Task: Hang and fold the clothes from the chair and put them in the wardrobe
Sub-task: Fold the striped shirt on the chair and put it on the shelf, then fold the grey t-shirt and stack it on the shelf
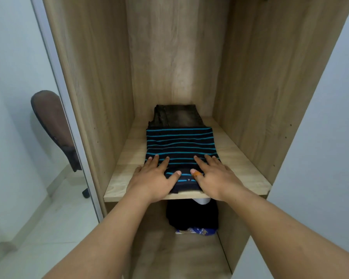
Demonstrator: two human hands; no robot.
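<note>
Striped shirt folded, on wardrobe shelf, near edge. Left hand and right hand flat on it, fingers straight, pressing, gripping nothing. Jeans stacked at far end. Chair far left looks bare; probably near done.
</note>
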